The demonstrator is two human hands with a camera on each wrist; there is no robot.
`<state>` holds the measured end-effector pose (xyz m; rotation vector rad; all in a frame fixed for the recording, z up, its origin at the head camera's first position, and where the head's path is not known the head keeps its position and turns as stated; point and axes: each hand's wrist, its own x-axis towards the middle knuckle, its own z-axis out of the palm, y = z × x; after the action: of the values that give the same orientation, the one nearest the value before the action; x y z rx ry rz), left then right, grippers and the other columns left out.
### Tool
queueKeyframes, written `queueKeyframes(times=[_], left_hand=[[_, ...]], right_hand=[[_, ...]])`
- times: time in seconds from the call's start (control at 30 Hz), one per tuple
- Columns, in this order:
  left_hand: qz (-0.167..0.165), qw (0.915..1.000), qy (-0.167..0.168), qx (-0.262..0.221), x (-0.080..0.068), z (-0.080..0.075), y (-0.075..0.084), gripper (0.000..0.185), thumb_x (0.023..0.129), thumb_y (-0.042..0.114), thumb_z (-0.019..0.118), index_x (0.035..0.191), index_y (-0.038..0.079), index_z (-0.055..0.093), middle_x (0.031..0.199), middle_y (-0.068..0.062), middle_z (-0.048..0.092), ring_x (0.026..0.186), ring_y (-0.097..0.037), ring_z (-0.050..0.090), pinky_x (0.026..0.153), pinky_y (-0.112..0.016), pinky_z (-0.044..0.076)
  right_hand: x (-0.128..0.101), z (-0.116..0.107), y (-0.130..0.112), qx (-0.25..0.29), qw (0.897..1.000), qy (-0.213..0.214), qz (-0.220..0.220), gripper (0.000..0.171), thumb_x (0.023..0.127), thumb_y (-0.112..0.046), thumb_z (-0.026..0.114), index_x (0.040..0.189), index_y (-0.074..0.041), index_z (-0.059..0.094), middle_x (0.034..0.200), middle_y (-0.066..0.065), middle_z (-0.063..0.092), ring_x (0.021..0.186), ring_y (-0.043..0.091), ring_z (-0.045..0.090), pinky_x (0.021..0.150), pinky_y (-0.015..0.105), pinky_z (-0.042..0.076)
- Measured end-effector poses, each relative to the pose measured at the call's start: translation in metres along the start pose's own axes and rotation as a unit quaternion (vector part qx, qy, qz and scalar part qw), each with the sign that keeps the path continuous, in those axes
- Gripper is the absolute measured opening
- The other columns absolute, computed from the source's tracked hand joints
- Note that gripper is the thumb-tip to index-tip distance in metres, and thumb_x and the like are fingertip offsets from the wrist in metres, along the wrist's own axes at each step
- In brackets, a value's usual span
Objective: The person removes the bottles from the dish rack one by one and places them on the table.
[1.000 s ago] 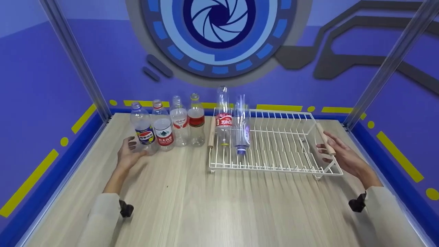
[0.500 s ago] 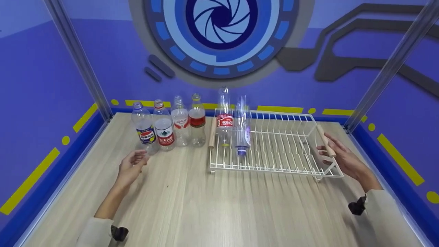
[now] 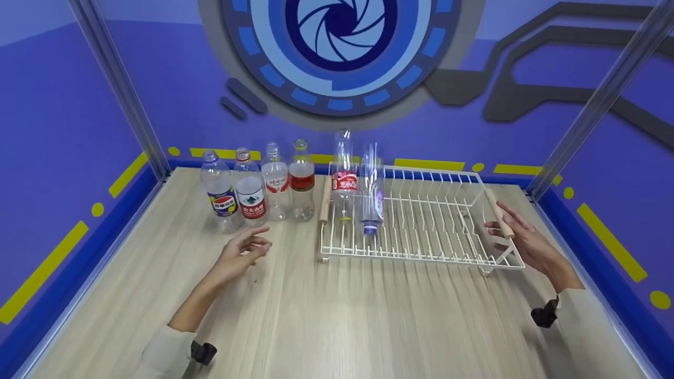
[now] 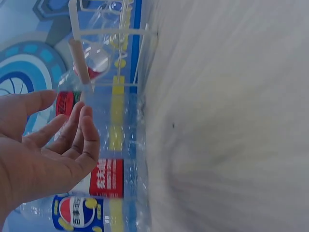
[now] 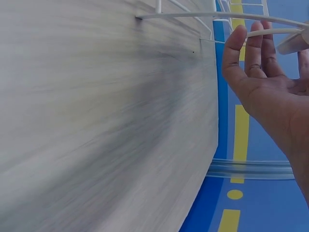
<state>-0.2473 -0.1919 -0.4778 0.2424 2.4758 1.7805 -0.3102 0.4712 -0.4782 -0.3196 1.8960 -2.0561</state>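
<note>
White wire rack [image 3: 421, 221] on the pale wood-grain bench [image 3: 337, 316] — both hands empty, I see.

My left hand [image 3: 239, 255] hovers palm-up just in front of the row of four clear plastic bottles [image 3: 258, 187], fingers [image 4: 79, 130] relaxed and loosely spread, holding nothing. My right hand [image 3: 521, 239] sits at the rack's right end beside its round wooden handle [image 3: 498, 213], fingers [image 5: 253, 48] straight and slack — near the wire, though I cannot tell if they touch. Two more bottles [image 3: 358, 184] stand inverted in the rack's left slots.
</note>
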Motion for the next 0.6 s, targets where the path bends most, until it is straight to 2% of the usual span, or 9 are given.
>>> queueKeyframes(times=[0.1,0.2,0.33,0.6], left_hand=[[0.015,0.9991,-0.04,0.003,0.003,0.009,0.004,0.054,0.103,0.018,0.061,0.152,0.004,0.045,0.13,-0.026,0.063,0.104,-0.015,0.063,0.081,-0.029,0.052],[0.034,0.9972,-0.065,0.011,0.009,0.018,0.007,0.061,0.103,0.02,0.063,0.157,0.009,0.038,0.134,-0.027,0.061,0.109,-0.024,0.063,0.082,-0.031,0.052],[0.059,0.9953,-0.075,0.016,0.021,0.028,0.011,0.068,0.102,0.019,0.064,0.161,0.015,0.031,0.136,-0.026,0.06,0.112,-0.032,0.063,0.084,-0.037,0.054],[0.074,0.993,-0.09,0.018,0.043,0.046,0.026,0.067,0.102,0.023,0.063,0.161,0.017,0.032,0.141,-0.025,0.057,0.117,-0.034,0.061,0.085,-0.036,0.054]], right_hand=[[0.001,0.001,0.001,-0.009,1.0,0.007,0.002,0.052,0.114,-0.03,0.025,0.164,-0.031,0.011,0.122,-0.003,0.067,0.113,0.012,0.068,0.094,0.034,0.055],[0.001,0.002,0.001,-0.015,1.0,0.011,0.002,0.053,0.113,-0.03,0.024,0.164,-0.031,0.01,0.122,-0.004,0.067,0.112,0.011,0.067,0.093,0.034,0.055],[0.002,0.002,0.0,-0.014,1.0,0.009,0.001,0.053,0.114,-0.03,0.024,0.165,-0.03,0.009,0.123,-0.004,0.068,0.113,0.012,0.067,0.094,0.034,0.056],[0.003,0.004,0.002,-0.018,1.0,0.015,-0.001,0.053,0.113,-0.03,0.024,0.164,-0.03,0.008,0.123,-0.003,0.068,0.114,0.012,0.067,0.094,0.033,0.056]])
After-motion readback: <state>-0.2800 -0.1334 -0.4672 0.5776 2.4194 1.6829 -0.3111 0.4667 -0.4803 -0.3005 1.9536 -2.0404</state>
